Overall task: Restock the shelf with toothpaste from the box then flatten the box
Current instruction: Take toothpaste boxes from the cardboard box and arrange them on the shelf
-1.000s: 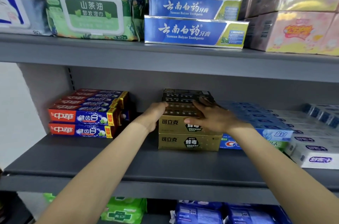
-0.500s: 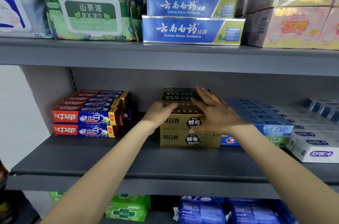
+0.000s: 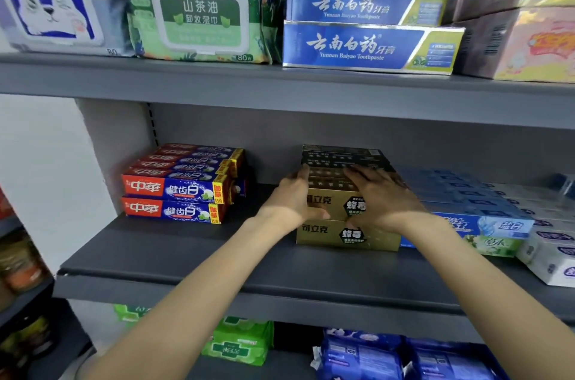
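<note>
A stack of gold and black toothpaste boxes (image 3: 345,235) stands in the middle of the grey middle shelf (image 3: 249,264). My left hand (image 3: 292,197) presses against the stack's left end with its thumb on the front face. My right hand (image 3: 381,197) lies flat on top of the stack, fingers straight and spread, thumb down over the front. The supply box is not in view.
Red and blue toothpaste boxes (image 3: 174,192) are stacked to the left, blue ones (image 3: 473,211) and white ones (image 3: 550,255) to the right. On the upper shelf sit wet wipes (image 3: 199,15), blue toothpaste boxes (image 3: 367,46) and pink packs (image 3: 525,40). Wipe packs fill the shelf below.
Both hands stay on the gold stack. My left hand has slid forward along the stack's left end, and my right hand has shifted a little left over its top.
</note>
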{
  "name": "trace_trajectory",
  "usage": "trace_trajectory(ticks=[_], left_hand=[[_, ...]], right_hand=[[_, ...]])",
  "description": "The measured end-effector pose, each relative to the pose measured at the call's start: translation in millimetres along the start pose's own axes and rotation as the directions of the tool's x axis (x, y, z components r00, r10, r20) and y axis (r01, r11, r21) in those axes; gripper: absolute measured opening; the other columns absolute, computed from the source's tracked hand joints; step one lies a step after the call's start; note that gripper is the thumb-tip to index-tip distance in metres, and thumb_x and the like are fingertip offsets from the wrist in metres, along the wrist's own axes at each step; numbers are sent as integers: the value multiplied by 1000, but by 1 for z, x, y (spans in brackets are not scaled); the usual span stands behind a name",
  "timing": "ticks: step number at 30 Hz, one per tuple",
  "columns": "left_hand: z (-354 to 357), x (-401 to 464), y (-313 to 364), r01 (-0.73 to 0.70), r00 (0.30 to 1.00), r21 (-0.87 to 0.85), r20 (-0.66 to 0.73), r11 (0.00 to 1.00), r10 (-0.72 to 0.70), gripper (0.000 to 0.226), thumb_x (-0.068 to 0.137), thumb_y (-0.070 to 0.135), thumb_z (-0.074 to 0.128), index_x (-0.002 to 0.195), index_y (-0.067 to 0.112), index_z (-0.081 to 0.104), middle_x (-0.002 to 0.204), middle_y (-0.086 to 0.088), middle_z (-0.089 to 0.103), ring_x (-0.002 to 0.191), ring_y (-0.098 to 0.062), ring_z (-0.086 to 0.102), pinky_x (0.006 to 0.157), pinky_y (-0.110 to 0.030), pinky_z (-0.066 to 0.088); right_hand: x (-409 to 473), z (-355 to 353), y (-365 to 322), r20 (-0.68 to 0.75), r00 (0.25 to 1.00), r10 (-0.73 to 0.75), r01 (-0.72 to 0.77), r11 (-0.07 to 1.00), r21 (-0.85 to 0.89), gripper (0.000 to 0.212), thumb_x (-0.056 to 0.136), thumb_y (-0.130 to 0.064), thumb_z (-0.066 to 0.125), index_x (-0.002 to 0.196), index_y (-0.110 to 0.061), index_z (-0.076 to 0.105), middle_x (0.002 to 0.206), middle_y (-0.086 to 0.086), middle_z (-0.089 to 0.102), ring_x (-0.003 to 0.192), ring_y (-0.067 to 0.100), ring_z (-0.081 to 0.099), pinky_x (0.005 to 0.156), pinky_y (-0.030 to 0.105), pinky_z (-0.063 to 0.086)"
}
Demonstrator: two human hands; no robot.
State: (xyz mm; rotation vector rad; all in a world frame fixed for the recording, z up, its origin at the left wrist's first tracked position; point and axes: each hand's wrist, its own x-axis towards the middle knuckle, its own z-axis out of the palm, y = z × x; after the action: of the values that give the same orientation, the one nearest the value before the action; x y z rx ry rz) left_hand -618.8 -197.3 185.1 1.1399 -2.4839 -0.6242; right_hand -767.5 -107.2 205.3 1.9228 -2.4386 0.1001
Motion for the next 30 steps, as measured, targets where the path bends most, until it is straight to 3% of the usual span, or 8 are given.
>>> trace_trajectory(ticks=[5,8,11,15,19,22,26,30], left_hand=[[-32,-21,-31,-72,987,-47,-149,996,65,56,90,29,55,142,27,34,144,0,40,132,-22,40,105,-36,38],[-58,-23,-74,-25,934,-119,-356,993,-19,37,90,15,53,127,20,52,134,-6,50,121,-25,50,100,-35,44],[-84,-22,-118,87,871,-104,-475,991,-127,32,92,12,52,123,11,56,134,-13,49,124,-31,46,105,-38,39],[-121,-19,-173,231,823,-33,-527,972,-213,40,90,17,56,125,-2,51,128,-22,49,121,-40,41,101,-39,32],[-148,-1,-225,315,853,-252,-347,915,-389,59,81,42,63,120,-2,55,117,-20,60,108,-37,57,93,-40,47],[-159,3,-233,365,851,-635,-70,681,-521,35,87,36,64,105,7,55,90,-11,67,74,-25,66,67,-33,54],[-167,9,-246,450,843,-772,201,448,-499,31,90,41,57,96,12,52,74,-8,67,63,-23,65,59,-31,53],[-165,15,-258,428,851,-840,251,333,-461,26,95,35,48,94,10,51,78,-9,64,67,-25,62,63,-34,51]], right_hand=[[6,-8,-44,-45,993,-110,116,985,131,81,86,-40,59,150,-31,11,158,-12,0,146,23,4,117,36,10],[15,-7,-84,-237,952,-193,234,959,161,60,90,-33,53,145,-32,29,156,-13,16,144,22,14,117,31,10],[30,-5,-132,-348,913,-213,300,929,219,52,92,-30,50,142,-28,36,151,-10,28,140,18,24,115,27,16],[61,7,-187,-275,925,-261,323,923,209,60,93,-44,49,146,-24,29,151,-3,29,139,20,25,112,28,21],[94,17,-215,-68,965,-254,263,935,237,92,80,-64,55,151,-23,13,159,2,9,146,23,7,116,36,15],[114,21,-225,29,971,-237,227,954,196,107,73,-69,60,152,-25,4,160,6,-5,147,24,-6,117,39,7],[127,26,-233,121,970,-209,190,969,155,111,72,-66,64,151,-26,-3,159,7,-13,146,24,-14,117,41,4],[131,32,-233,93,979,-183,172,978,117,108,72,-62,66,151,-30,0,160,4,-6,147,26,-5,116,44,13]])
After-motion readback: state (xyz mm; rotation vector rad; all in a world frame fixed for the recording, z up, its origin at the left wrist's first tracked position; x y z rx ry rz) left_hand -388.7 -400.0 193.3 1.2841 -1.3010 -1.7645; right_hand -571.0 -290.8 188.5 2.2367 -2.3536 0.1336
